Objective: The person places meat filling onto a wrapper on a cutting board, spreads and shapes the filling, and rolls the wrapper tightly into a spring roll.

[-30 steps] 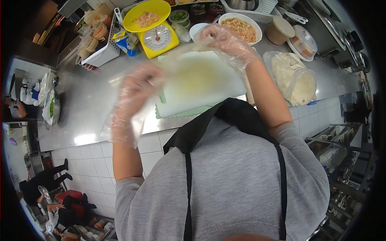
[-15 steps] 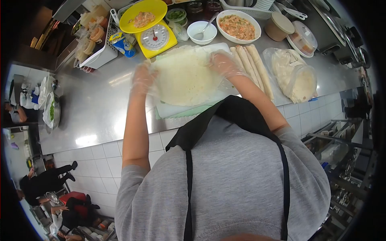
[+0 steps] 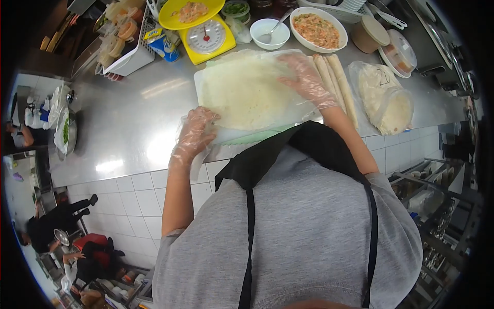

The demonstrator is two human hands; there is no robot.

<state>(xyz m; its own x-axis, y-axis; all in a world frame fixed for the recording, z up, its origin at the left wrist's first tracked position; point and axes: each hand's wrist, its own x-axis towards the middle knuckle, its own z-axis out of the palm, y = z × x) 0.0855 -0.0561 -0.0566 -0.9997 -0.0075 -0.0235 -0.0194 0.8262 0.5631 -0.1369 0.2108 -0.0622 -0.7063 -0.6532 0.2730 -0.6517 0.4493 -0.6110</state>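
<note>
A thin, pale sheet of flatbread (image 3: 252,92) lies spread out over a white cutting board (image 3: 231,136), with green material (image 3: 262,135) under the board. My right hand (image 3: 304,80), in a clear plastic glove, rests flat on the sheet's right side with its fingers stretched. Also gloved, my left hand (image 3: 195,133) is at the lower left corner of the board, beside the sheet's edge, fingers apart. Long rolled flatbreads (image 3: 337,85) lie side by side just right of my right hand. Farther right is a plastic bag (image 3: 383,98) of folded flatbreads.
Behind the board stand a yellow scale (image 3: 208,38) with filling on its pan, a white bowl (image 3: 270,33) with a spoon, and a bowl of chopped orange filling (image 3: 319,30). A blue-yellow can (image 3: 162,45) and a basket of bottles (image 3: 131,62) are at left. Other people (image 3: 56,221) work behind.
My left hand has come down from the sheet's upper left to its lower left corner. My right hand has turned and lies flatter on the sheet. The view has shifted slightly.
</note>
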